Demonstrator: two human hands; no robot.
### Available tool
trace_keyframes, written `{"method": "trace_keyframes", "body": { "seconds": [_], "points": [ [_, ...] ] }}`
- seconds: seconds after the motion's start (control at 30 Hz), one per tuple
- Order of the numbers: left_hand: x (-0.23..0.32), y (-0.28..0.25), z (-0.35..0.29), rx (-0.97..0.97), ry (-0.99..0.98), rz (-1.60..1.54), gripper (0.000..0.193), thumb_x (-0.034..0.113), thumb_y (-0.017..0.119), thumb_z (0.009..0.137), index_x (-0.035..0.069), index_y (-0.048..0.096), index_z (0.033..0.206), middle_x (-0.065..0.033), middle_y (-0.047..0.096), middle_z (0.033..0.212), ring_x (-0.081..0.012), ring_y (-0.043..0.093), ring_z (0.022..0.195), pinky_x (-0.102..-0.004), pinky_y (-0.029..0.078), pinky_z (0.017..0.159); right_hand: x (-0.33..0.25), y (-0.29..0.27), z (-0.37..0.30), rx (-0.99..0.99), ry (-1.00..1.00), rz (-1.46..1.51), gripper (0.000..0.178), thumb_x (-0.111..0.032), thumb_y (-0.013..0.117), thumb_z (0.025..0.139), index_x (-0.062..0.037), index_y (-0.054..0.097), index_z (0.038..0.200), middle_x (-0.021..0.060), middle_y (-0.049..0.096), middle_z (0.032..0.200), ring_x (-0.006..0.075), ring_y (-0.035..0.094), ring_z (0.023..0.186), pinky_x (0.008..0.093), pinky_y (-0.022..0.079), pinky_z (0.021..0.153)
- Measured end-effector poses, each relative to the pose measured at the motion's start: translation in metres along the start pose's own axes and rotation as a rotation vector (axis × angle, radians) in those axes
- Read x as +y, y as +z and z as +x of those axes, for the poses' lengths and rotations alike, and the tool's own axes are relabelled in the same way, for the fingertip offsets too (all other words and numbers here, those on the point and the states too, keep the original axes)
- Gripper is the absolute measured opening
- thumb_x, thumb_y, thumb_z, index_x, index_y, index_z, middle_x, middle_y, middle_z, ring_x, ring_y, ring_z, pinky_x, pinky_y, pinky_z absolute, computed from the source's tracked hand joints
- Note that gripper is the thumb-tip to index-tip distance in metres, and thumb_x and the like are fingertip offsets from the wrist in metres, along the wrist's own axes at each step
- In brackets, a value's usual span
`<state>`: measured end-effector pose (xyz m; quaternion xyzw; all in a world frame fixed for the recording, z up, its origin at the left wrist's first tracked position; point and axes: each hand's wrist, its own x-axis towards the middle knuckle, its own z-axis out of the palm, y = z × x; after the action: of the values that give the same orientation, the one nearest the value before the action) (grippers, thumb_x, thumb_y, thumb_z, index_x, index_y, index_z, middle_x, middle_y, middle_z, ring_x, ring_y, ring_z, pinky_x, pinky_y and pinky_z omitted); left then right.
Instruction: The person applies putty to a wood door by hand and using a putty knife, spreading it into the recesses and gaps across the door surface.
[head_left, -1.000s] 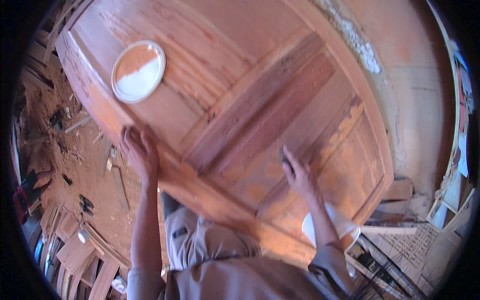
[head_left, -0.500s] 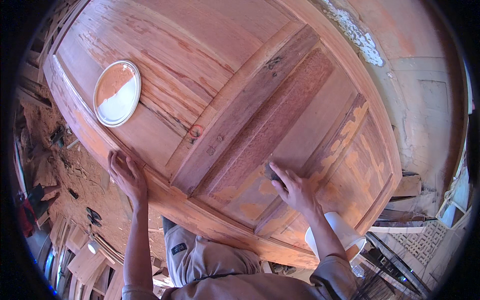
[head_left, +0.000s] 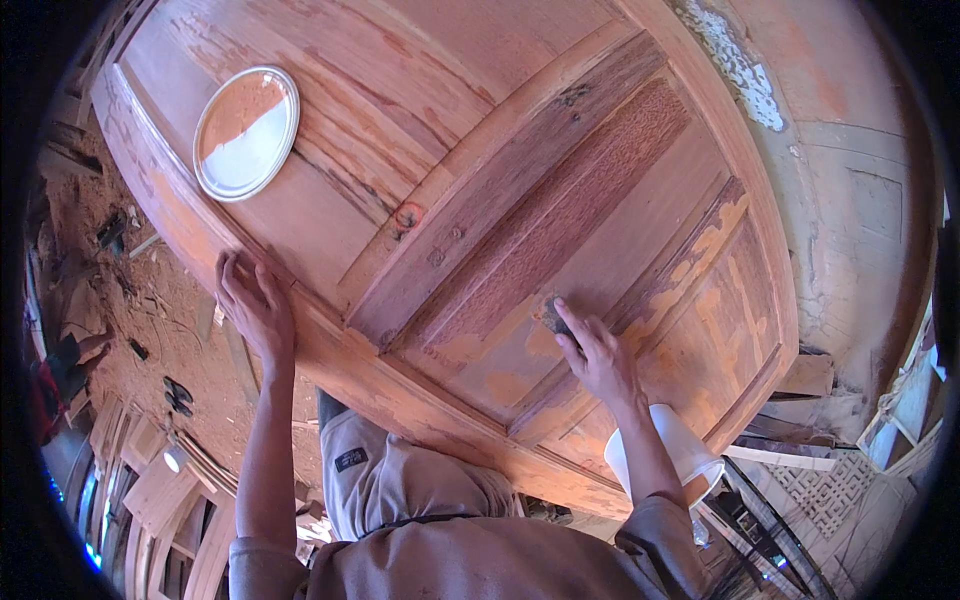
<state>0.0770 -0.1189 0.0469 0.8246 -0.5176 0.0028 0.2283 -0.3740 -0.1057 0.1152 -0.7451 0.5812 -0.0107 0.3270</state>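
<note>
A large reddish-brown wooden panelled door (head_left: 640, 230) lies in front of me, with patches of orange filler over its lower right panels. My right hand (head_left: 605, 365) pinches a small dark flat spreader (head_left: 552, 315) against the panel, beside a filler patch. Its lower part is covered by the fingers. At the door's near left edge rests my left hand (head_left: 255, 305), fingers apart and holding nothing. Farther up on the left part of the door lies a round white lid (head_left: 245, 160), about half covered with orange filler.
A white bucket (head_left: 690, 440) stands by my right forearm at the near right edge. Wood offcuts and boards (head_left: 165, 490) crowd the lower left. Sandals (head_left: 177, 395) lie on the dusty floor (head_left: 190, 340). Another pale door (head_left: 850, 210) is at the far right.
The view has tilted, so the door and lid sit higher in it. My right hand stays close to the same filler patch with the spreader, its fingers slightly shifted. The left hand keeps its place.
</note>
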Motion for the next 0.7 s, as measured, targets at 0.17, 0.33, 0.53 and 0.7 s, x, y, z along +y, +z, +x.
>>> {"method": "trace_keyframes", "body": {
  "seconds": [0.17,0.33,0.53,0.7],
  "points": [
    [-0.001,0.001,-0.001,0.008,-0.016,0.002,0.046,0.029,0.056,0.101,-0.002,0.050,0.134,-0.0217,0.050,0.143,-0.0396,0.044,0.133,-0.0494,0.031,0.113,0.024,0.015,0.017,0.105,-0.136,-0.006,0.054,-0.027,0.066,0.096,-0.0265,0.051,0.147,0.0130,0.059,0.083,0.0298,0.066,0.066,0.0415,0.055,0.054],
    [-0.006,0.002,-0.002,0.017,0.017,0.007,0.047,0.030,0.056,0.101,-0.002,0.050,0.133,-0.0214,0.049,0.143,-0.0393,0.044,0.133,-0.0503,0.031,0.113,0.014,0.003,0.017,0.033,-0.043,-0.335,0.054,-0.033,0.065,0.095,-0.0319,0.050,0.147,0.0143,0.064,0.086,0.0329,0.068,0.065,0.0419,0.058,0.055],
    [-0.005,0.005,-0.004,0.025,-0.002,0.054,0.048,0.033,0.056,0.100,-0.002,0.051,0.133,-0.0209,0.050,0.143,-0.0394,0.045,0.133,-0.0516,0.031,0.112,0.030,-0.012,0.026,0.031,-0.116,-0.068,0.055,-0.029,0.064,0.097,-0.0319,0.047,0.149,0.0163,0.063,0.087,0.0393,0.068,0.072,0.0479,0.056,0.057],
    [-0.008,0.006,0.000,0.048,0.021,0.030,0.048,0.033,0.056,0.100,-0.001,0.050,0.134,-0.0201,0.051,0.143,-0.0385,0.045,0.133,-0.0510,0.030,0.113,0.022,-0.013,0.028,-0.004,-0.030,-0.310,0.052,-0.027,0.063,0.098,-0.0292,0.048,0.148,0.0165,0.062,0.089,0.0381,0.067,0.071,0.0483,0.055,0.059]
  ]
}}
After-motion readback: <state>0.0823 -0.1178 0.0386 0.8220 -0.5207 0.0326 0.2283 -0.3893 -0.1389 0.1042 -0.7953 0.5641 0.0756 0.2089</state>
